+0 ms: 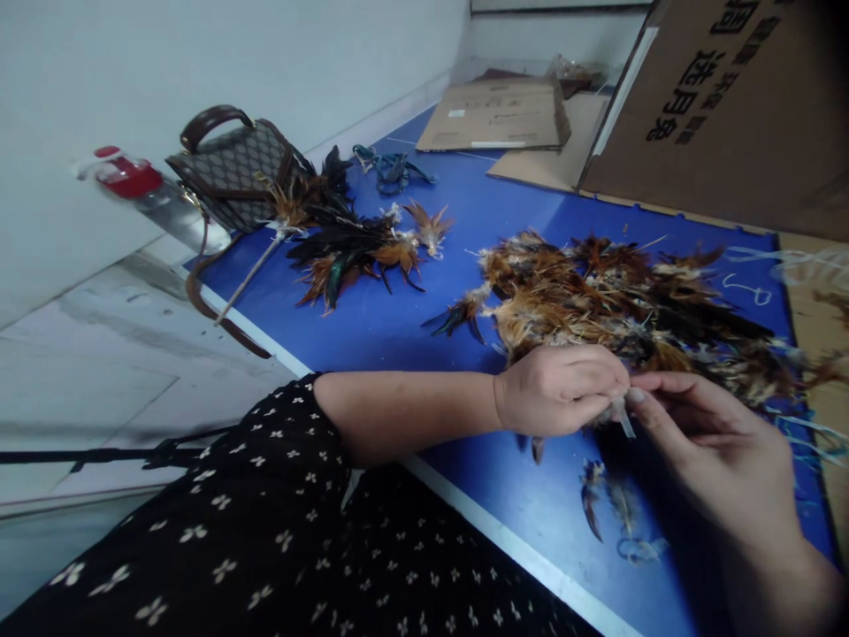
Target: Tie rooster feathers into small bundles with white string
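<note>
My left hand (563,389) is closed, fingers bent in, over the near edge of a large feather pile. Grey-brown feather tips (537,448) stick out below it, seemingly from a small bunch of feathers in its grip. Fingertip to fingertip with it, my right hand (722,451) pinches thumb against forefinger. A short whitish translucent strip (627,419) hangs between the two hands, at the right fingertips. The pile of brown and black feathers (563,301) spreads on the blue table (457,341) behind my hands.
A smaller feather bunch (364,248) lies left, beside a thin stick (248,281). Behind are a patterned handbag (232,168), a water bottle (159,199) and a dark teal tangle (394,171). Cardboard (494,115) and a large carton (736,115) stand at the back. Loose feathers (590,504) lie near.
</note>
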Available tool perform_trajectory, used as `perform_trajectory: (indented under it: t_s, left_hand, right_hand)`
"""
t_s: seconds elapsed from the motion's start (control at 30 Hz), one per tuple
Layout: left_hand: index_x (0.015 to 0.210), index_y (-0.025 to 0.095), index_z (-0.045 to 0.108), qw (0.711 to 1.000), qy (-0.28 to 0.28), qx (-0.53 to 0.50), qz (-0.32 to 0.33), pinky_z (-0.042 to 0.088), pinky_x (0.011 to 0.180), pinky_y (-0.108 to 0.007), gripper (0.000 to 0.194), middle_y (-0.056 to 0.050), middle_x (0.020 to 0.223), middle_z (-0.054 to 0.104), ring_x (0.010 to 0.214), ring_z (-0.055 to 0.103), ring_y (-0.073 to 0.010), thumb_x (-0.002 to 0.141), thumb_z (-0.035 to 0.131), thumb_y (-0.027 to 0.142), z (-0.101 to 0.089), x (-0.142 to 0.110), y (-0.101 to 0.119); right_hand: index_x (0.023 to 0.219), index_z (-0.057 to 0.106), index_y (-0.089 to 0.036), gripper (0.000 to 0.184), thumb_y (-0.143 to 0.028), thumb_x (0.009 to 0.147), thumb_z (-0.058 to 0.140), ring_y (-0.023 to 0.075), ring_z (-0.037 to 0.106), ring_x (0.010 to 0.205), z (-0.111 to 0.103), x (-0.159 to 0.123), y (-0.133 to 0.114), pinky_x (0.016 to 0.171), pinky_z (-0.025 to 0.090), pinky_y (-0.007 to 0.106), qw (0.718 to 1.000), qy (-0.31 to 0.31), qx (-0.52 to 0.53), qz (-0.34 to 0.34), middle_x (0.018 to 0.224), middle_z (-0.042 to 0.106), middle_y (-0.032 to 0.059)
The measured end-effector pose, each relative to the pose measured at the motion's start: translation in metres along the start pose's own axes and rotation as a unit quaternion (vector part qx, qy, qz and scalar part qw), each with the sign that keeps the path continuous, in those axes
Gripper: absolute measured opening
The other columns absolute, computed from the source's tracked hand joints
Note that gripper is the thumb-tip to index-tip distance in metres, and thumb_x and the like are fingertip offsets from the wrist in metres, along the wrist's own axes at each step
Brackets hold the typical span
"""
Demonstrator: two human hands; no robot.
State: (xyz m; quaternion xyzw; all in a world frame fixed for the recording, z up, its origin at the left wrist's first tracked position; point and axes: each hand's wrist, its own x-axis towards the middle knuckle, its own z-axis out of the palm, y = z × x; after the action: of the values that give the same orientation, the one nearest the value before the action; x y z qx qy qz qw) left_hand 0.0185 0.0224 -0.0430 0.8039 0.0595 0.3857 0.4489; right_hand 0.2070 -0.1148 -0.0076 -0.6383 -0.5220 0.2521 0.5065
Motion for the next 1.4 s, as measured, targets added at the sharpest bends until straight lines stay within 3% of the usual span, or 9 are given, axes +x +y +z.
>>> perform_trajectory:
  t_s: [0.2,0.43,0.57,0.67,0.9,1.17,1.4]
  left_hand:
    - [0.096,0.021,0.084,0.999,-0.041,0.005,0.013,0.071,0.117,-0.038,0.009,-0.015,0.127,0.086,0.121,0.087,-0.0248,0.101,0.084,0.014,-0.008,-0.001,0.0]
    - [0.096,0.021,0.086,0.998,-0.06,-0.012,0.001,0.07,0.117,-0.039,0.013,-0.013,0.126,0.087,0.124,0.086,-0.0245,0.103,0.08,0.011,-0.008,-0.001,0.009]
    - [0.094,0.022,0.083,0.999,-0.04,-0.028,0.016,0.07,0.115,-0.039,0.012,-0.012,0.119,0.088,0.12,0.086,-0.0232,0.1,0.084,0.012,-0.003,0.0,0.002]
    - [0.091,0.022,0.081,0.999,-0.02,-0.026,0.024,0.071,0.111,-0.038,0.014,-0.011,0.113,0.087,0.117,0.086,-0.0229,0.1,0.085,0.013,0.001,0.0,-0.003]
    - [0.081,0.025,0.071,1.0,-0.009,-0.011,0.009,0.071,0.109,-0.043,0.023,-0.012,0.109,0.086,0.112,0.085,-0.025,0.094,0.087,0.014,-0.001,0.001,0.004]
    - [0.077,0.027,0.064,0.999,-0.009,-0.017,0.026,0.07,0.103,-0.042,0.028,-0.011,0.103,0.082,0.105,0.081,-0.0238,0.091,0.083,0.011,-0.003,0.001,0.007]
    - [0.077,0.026,0.062,0.999,-0.039,-0.014,0.008,0.069,0.109,-0.043,0.033,-0.01,0.106,0.082,0.113,0.083,-0.0254,0.089,0.081,0.002,-0.006,0.002,0.008]
  right_hand:
    - [0.11,0.095,-0.026,0.043,-0.064,0.092,0.102,0.0222,0.086,0.082,-0.008,0.004,0.008,0.082,0.076,0.031,1.0,-0.027,0.01,0.002,0.103,0.091,0.0077]
    - [0.104,0.088,-0.023,0.053,-0.073,0.093,0.099,0.0214,0.08,0.073,-0.02,0.011,0.003,0.071,0.073,0.029,0.993,-0.12,0.014,0.013,0.085,0.082,0.0069]
    - [0.105,0.087,-0.025,0.044,-0.066,0.097,0.099,0.0201,0.079,0.073,-0.022,0.011,0.005,0.068,0.07,0.026,0.991,-0.13,0.002,-0.019,0.089,0.083,0.0063]
    - [0.107,0.087,-0.026,0.036,-0.061,0.102,0.095,0.0185,0.078,0.074,-0.021,0.011,0.007,0.067,0.067,0.023,0.992,-0.115,-0.013,-0.044,0.095,0.085,0.0062]
    - [0.102,0.086,-0.028,0.024,-0.051,0.104,0.092,0.0236,0.086,0.103,-0.016,0.011,0.006,0.093,0.072,0.031,0.995,-0.075,-0.002,-0.068,0.114,0.088,0.0081]
    - [0.104,0.089,-0.028,0.015,-0.043,0.103,0.094,0.0256,0.085,0.109,-0.016,0.003,0.009,0.095,0.071,0.036,0.997,-0.008,0.003,-0.074,0.121,0.089,0.0094]
    - [0.105,0.088,-0.029,0.016,-0.044,0.104,0.092,0.0269,0.081,0.106,-0.015,0.004,0.013,0.089,0.069,0.039,0.995,0.028,-0.022,-0.089,0.121,0.085,0.01]
